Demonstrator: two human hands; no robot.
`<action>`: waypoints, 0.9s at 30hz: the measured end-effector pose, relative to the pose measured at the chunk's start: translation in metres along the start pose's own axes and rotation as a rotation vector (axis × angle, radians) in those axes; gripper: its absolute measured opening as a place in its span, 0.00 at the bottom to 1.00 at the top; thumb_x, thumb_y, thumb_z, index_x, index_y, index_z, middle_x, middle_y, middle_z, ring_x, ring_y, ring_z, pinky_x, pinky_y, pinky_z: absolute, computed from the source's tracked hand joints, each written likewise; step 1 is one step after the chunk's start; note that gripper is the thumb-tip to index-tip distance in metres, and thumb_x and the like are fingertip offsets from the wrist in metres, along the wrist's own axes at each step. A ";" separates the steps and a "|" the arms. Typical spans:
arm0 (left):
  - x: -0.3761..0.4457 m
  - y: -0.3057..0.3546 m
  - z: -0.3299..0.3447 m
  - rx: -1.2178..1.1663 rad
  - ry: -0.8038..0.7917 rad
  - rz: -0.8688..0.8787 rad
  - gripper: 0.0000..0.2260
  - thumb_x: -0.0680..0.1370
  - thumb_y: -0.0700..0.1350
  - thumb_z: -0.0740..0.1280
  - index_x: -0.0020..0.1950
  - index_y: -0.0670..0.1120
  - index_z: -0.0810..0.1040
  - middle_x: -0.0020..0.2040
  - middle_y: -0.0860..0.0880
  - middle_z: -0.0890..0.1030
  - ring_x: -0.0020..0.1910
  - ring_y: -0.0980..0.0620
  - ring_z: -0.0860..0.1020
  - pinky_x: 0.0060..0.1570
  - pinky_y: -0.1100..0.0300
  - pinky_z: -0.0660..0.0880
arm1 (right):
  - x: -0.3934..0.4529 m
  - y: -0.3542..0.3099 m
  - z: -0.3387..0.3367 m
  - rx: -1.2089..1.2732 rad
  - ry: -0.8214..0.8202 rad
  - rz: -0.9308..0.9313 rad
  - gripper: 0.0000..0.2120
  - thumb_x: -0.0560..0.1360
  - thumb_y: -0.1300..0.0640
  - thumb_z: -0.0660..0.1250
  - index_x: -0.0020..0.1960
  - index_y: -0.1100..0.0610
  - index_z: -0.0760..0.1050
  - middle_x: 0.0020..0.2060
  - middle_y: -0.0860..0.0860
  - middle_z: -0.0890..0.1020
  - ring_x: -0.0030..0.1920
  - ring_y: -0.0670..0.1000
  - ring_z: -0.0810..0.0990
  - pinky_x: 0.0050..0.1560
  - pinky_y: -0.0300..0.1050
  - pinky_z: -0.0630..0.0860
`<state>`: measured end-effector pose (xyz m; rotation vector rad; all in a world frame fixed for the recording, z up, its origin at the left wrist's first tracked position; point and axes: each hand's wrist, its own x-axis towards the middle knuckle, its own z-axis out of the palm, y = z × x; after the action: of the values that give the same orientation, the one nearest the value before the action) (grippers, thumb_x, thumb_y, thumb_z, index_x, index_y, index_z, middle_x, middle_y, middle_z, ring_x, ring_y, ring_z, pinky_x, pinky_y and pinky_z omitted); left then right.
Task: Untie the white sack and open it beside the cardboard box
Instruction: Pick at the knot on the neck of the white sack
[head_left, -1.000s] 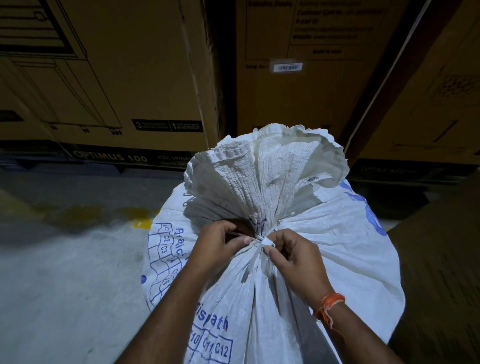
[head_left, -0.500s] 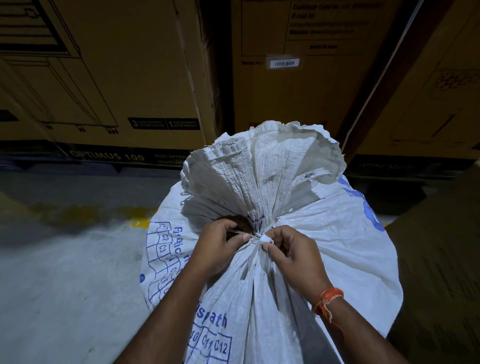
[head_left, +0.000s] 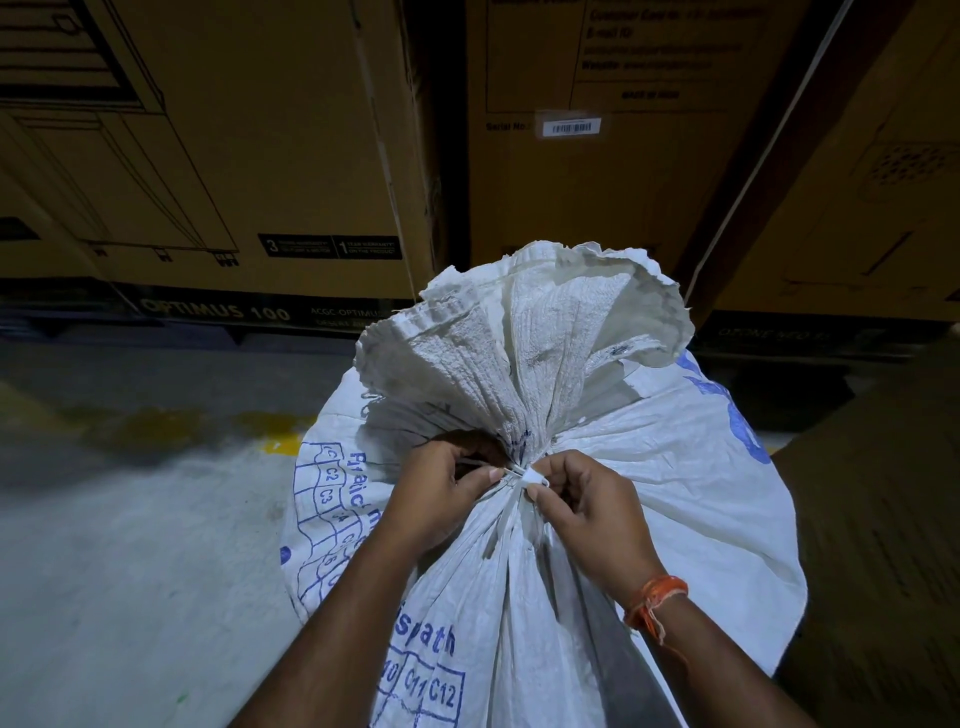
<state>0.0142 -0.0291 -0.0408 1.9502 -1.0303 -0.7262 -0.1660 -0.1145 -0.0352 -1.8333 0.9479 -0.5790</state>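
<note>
The white sack (head_left: 597, 519) is stood on the floor before the cardboard box (head_left: 234, 156). Its gathered neck is bound by a tie (head_left: 522, 477), pinched between left hand (head_left: 436, 493) and right hand (head_left: 592, 514); both grips are clenched on it, equally near.

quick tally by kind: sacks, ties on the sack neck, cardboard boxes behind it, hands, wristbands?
White sack: 1
White tie at the neck: 1
Cardboard boxes: 3 (left, middle, right)
Hands: 2 (left hand, right hand)
Orange wristband: 1
Total: 8
</note>
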 end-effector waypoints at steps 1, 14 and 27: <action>0.000 -0.001 0.000 -0.002 -0.003 -0.005 0.06 0.77 0.47 0.75 0.51 0.47 0.88 0.47 0.54 0.89 0.48 0.57 0.86 0.55 0.51 0.82 | 0.000 0.000 0.000 -0.002 -0.002 0.000 0.04 0.75 0.58 0.74 0.45 0.50 0.81 0.35 0.50 0.84 0.37 0.50 0.82 0.40 0.46 0.78; 0.000 0.003 -0.002 0.021 -0.026 0.008 0.12 0.75 0.52 0.76 0.54 0.47 0.88 0.49 0.53 0.89 0.50 0.56 0.85 0.56 0.49 0.82 | 0.000 -0.001 0.000 -0.003 -0.004 -0.016 0.03 0.75 0.57 0.74 0.45 0.50 0.81 0.35 0.51 0.84 0.37 0.51 0.82 0.40 0.49 0.79; -0.001 0.005 0.001 0.046 -0.039 0.058 0.11 0.73 0.52 0.74 0.50 0.47 0.88 0.45 0.54 0.89 0.47 0.56 0.86 0.51 0.50 0.83 | 0.001 0.004 0.000 -0.049 0.004 -0.049 0.04 0.75 0.56 0.74 0.44 0.50 0.80 0.33 0.52 0.82 0.35 0.50 0.79 0.38 0.49 0.77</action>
<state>0.0108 -0.0304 -0.0373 1.9437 -1.1319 -0.7166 -0.1669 -0.1164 -0.0384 -1.9036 0.9291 -0.5939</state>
